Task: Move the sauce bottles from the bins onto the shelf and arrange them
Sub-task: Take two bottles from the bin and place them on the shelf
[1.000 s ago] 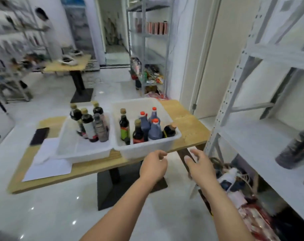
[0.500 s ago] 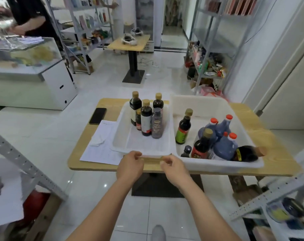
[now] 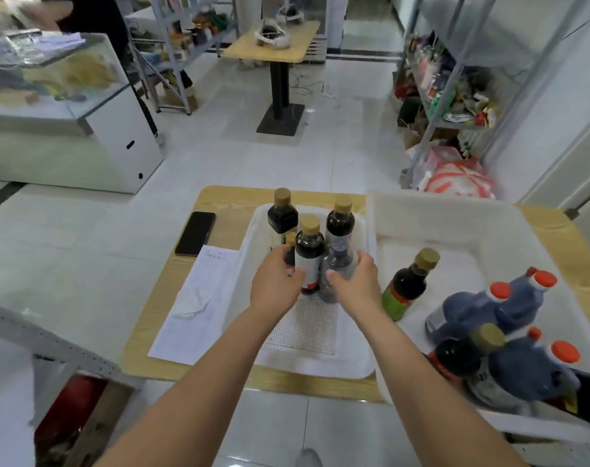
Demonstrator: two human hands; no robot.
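Several dark sauce bottles with tan caps stand at the far end of the left white bin point(image 3: 307, 365). My left hand point(image 3: 275, 284) curls round the front one, a dark bottle with a white label point(image 3: 308, 254). Its fingers also reach past a small bottle point(image 3: 290, 242) beside it. My right hand point(image 3: 354, 284) grips a greyish bottle point(image 3: 337, 264) next to the labelled one. The right white bin point(image 3: 421, 203) holds a green-label bottle point(image 3: 406, 291), blue red-capped bottles point(image 3: 489, 308) and another dark bottle point(image 3: 462, 355).
Both bins sit on a wooden table point(image 3: 219, 203) with a black phone point(image 3: 196, 233) and a paper sheet point(image 3: 199, 298) at its left. A grey perforated shelf beam point(image 3: 51, 342) crosses the lower left. Beyond are a glass counter point(image 3: 51, 79), another table point(image 3: 276, 45) and stocked shelving point(image 3: 438, 79).
My view turned from the shelf to the bins and came closer. Both hands moved from the left bin's front rim into the bin and closed on two bottles.
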